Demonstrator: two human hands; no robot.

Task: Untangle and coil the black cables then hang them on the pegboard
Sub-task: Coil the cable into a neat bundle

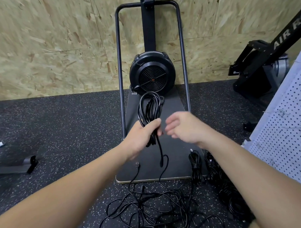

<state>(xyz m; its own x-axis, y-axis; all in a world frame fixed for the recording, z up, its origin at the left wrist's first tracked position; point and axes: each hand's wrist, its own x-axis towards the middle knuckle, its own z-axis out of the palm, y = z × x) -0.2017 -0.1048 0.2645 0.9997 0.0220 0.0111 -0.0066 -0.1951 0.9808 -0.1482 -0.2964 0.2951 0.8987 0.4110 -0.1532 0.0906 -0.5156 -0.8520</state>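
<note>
My left hand [142, 136] grips a coiled black cable [150, 107] at the middle of its loops, held up in front of me. A loose tail of that cable [162, 157] hangs down toward the floor. My right hand [185, 128] hovers just right of the coil, fingers relaxed, holding nothing. Below, a tangled heap of black cables [160, 209] lies on the speckled floor, one plug end [137, 165] reaching onto a black board. Two bundled coils [195, 164] [211, 164] lie to the right. The white pegboard [282, 132] stands at the right edge.
A black fan machine [152, 75] with a metal frame [119, 70] stands against the chipboard wall, on a black base board [175, 104]. A rowing machine [260, 66] sits at the back right. A dark metal foot [16, 167] lies on the floor at the left.
</note>
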